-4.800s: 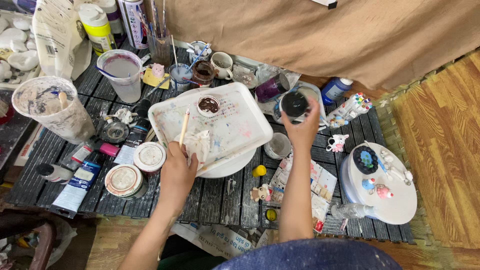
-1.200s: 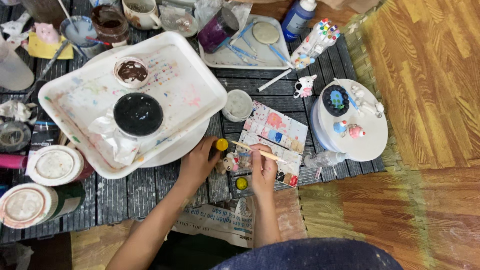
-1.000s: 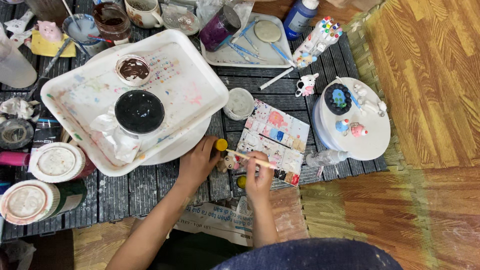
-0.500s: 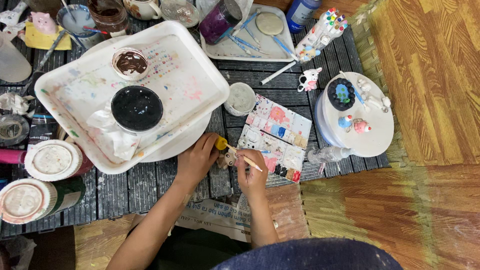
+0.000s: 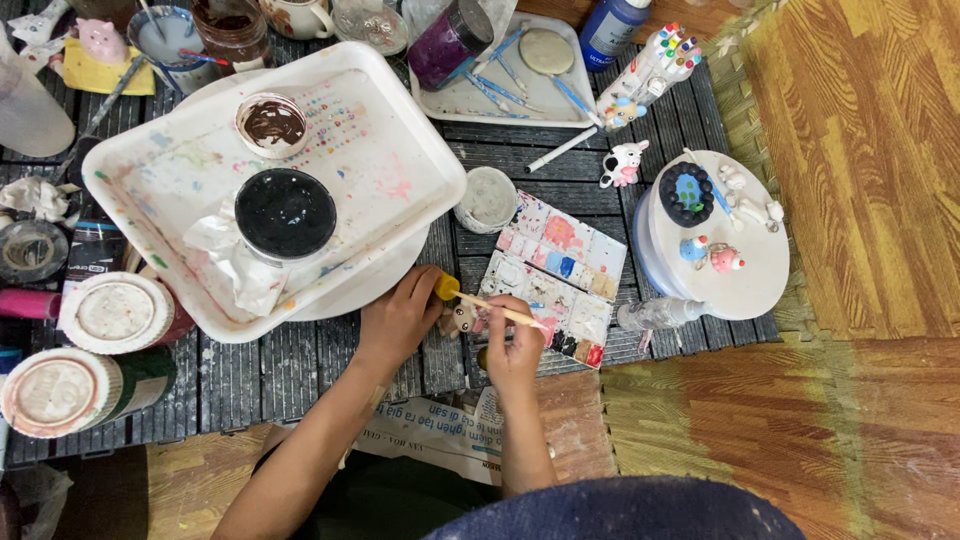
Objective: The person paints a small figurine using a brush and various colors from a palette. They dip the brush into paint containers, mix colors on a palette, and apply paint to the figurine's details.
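Your left hand (image 5: 400, 318) gripping a small figurine (image 5: 461, 319) at frame centre, your right hand (image 5: 515, 345) pinching a thin brush (image 5: 497, 309) over it, paint palette (image 5: 556, 275) just right

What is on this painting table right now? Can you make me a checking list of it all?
Surface: dark slatted table, paint-marked, on a wooden floor.
Job's things: small figurine in the left hand; thin brush in the right hand; paint palette just right of them.
Clutter: white tray holding a black-paint bowl and a brown-paint cup; lidded jars on the left; round white stand with tiny painted figures; cow figurine; newspaper at the near edge.
Hands: both busy, close together.
Cables: nothing seen.
Surroundings: woven mat edge on the right.
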